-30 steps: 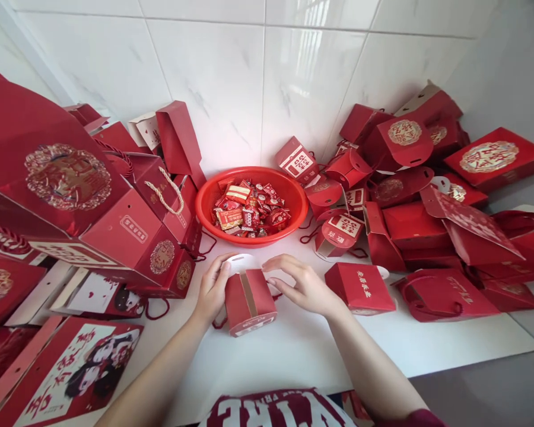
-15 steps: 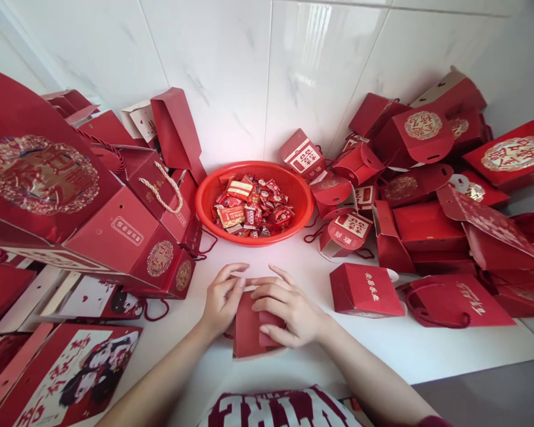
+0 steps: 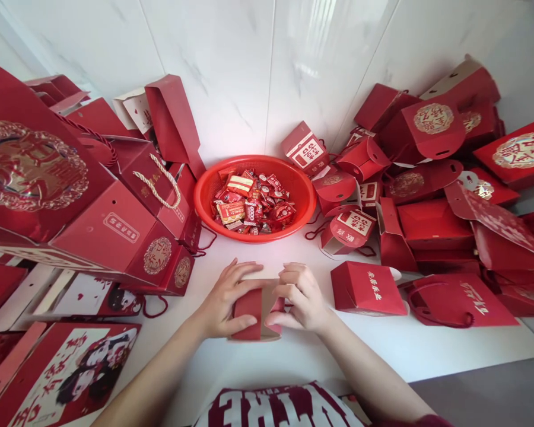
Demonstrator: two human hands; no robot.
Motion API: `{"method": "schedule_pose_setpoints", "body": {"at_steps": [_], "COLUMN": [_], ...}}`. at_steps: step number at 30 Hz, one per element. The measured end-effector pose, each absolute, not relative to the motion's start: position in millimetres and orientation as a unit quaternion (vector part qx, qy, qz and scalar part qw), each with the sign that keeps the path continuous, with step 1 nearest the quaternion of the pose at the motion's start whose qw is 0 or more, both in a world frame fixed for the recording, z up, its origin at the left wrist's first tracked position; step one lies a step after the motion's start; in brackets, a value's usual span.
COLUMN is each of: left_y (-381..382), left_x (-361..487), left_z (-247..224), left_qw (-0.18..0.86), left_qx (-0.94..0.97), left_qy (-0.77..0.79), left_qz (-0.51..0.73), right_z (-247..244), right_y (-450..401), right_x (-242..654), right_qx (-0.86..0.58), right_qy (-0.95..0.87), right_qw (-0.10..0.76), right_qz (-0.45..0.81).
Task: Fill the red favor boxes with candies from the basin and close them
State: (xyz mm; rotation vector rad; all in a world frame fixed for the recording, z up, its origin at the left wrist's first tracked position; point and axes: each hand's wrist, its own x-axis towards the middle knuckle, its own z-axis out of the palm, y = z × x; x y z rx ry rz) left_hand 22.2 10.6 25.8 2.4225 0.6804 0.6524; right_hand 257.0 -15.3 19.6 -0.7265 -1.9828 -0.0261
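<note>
A small red cardboard box (image 3: 248,307) stands on the white table in front of me, its upper side partly open on the right. My left hand (image 3: 231,299) wraps round its left side, thumb along the near edge and fingers over the far edge. On the right side, my right hand (image 3: 299,299) pinches a flap of the box between thumb and curled fingers. Beyond both hands sits a red plastic basket (image 3: 309,204) holding several wrapped sweets (image 3: 253,207).
Large red gift boxes (image 3: 107,228) are stacked at the left, with a printed box (image 3: 84,373) at the near left. Several small red boxes crowd the right, the closest a red box (image 3: 367,289) beside my right hand. A tiled wall (image 3: 231,77) rises behind.
The box has been turned or tipped, and its opening now shows on the right. My left hand has spread round its side; my right hand has moved right, onto the flap.
</note>
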Motion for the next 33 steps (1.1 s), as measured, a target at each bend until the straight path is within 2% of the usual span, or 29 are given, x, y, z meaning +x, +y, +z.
{"method": "schedule_pose_setpoints", "body": {"at_steps": [4,8,10,14,18,21,26,33], "left_y": [8.8,5.5,5.7,12.5,20.1,21.4,22.1,28.0], "left_x": [24.1,27.4,26.4,15.5,5.4,4.8,6.6,0.5], "left_z": [13.5,-2.3,-4.6,8.7,25.7,27.9,23.3,21.7], "left_qw": [0.265,0.307,0.359,0.436,0.397,0.378,0.298,0.096], "left_qx": [0.874,0.758,0.695,0.716,0.808,0.824,0.854,0.878], "left_qy": [0.26,0.259,0.262,0.258,0.26,0.263,0.276,0.333], "left_qz": [0.313,0.514,0.566,0.481,0.35,0.331,0.324,0.33], "right_z": [23.8,28.6,31.9,38.8,40.1,35.3,25.5,17.9], "right_y": [-15.5,-13.9,-13.3,-12.7,-10.7,-9.3,-10.6,-4.8], "right_x": [264.2,270.1,272.7,280.5,288.6,289.4,282.8,280.4], "right_qx": [-0.293,-0.294,-0.29,-0.303,-0.327,-0.363,-0.431,-0.432], "right_qy": [-0.825,-0.814,-0.808,-0.801,-0.804,-0.782,-0.707,-0.739], "right_qw": [0.483,0.494,0.502,0.497,0.47,0.478,0.525,0.474], "right_qz": [0.03,0.087,0.104,0.138,0.161,0.168,0.194,0.208]}}
